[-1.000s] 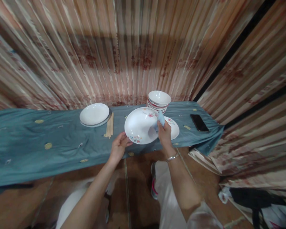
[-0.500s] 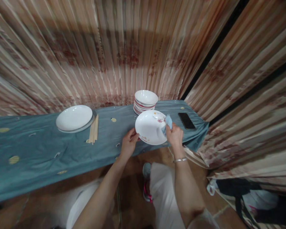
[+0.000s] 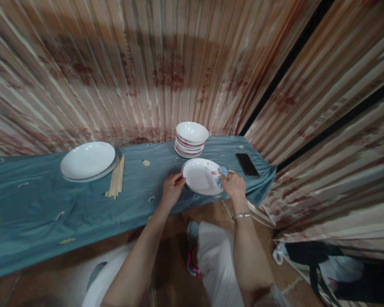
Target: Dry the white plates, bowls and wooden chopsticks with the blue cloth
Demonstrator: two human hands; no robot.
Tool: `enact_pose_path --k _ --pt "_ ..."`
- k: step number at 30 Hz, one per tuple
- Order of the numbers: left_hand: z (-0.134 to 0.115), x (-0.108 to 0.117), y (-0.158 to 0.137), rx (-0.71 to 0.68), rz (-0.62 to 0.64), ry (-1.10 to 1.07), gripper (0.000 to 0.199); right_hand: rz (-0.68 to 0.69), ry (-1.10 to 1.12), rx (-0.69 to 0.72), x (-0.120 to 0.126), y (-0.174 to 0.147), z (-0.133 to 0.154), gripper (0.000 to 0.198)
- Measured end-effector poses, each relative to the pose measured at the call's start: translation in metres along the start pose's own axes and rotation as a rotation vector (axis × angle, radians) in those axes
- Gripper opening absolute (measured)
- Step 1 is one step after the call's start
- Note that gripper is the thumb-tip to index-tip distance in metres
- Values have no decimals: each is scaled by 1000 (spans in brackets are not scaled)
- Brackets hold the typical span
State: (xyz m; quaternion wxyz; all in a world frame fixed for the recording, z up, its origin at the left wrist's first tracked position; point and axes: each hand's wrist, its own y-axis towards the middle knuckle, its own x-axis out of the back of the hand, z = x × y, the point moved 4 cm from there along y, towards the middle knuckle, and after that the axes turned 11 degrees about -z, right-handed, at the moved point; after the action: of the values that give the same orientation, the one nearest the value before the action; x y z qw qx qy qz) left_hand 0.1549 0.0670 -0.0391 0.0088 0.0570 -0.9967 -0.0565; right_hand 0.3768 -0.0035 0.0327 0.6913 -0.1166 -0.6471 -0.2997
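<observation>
A white plate with a floral pattern is low over the front edge of the cloth-covered table, close to level. My left hand grips its left rim between thumb and fingers. At its right rim my right hand is closed on a light blue cloth, which is pressed against the plate. The right fingertips are partly hidden. Just behind the plate stands a stack of white bowls with red bands.
Large white plates are stacked at the left, with several wooden chopsticks beside them. A black phone lies at the right end of the blue tablecloth. A patterned curtain hangs behind; bags are on the floor at right.
The plate has come down and tilted flatter, away from the bowl stack's front. Both hands moved with it, still holding the plate and cloth. The view has shifted slightly.
</observation>
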Motion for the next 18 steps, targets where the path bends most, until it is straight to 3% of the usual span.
enact_pose_path --k 8,18 --pt "-2 4 6 -112 -46 154 19 10 -10 22 -8 3 6 35" --pt "-1 -1 7 -147 -53 188 20 -48 -31 10 -10 5 8 35"
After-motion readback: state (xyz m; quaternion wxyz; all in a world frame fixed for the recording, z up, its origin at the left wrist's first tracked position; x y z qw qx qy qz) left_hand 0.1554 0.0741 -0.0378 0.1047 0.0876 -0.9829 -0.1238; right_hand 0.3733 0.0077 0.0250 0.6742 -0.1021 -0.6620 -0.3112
